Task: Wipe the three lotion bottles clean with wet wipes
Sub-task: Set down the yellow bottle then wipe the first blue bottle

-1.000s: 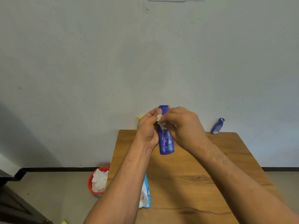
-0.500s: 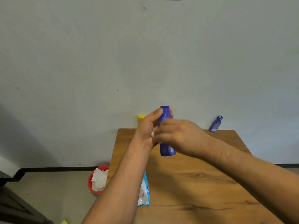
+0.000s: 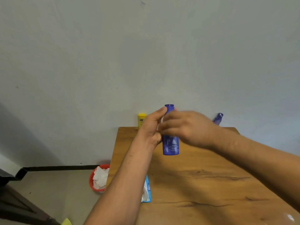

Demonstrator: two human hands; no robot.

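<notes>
My left hand (image 3: 151,125) grips a tall blue lotion bottle (image 3: 170,144) upright above the wooden table (image 3: 203,184). My right hand (image 3: 185,127), blurred with motion, wraps across the bottle's upper body and holds a white wet wipe (image 3: 159,125) against it; only a sliver of the wipe shows between the hands. A yellow lotion bottle (image 3: 141,119) stands at the table's far left edge by the wall. A small blue bottle (image 3: 218,119) leans at the far right behind my right wrist.
A blue wet-wipe pack (image 3: 146,190) lies at the table's left edge, partly under my left forearm. A red bin (image 3: 93,184) holding used white wipes sits on the floor left of the table. A grey wall rises right behind the table.
My right hand has slid down from the bottle's neck and swung leftward across its body, hiding most of the wipe. The left hand keeps its grip on the bottle.
</notes>
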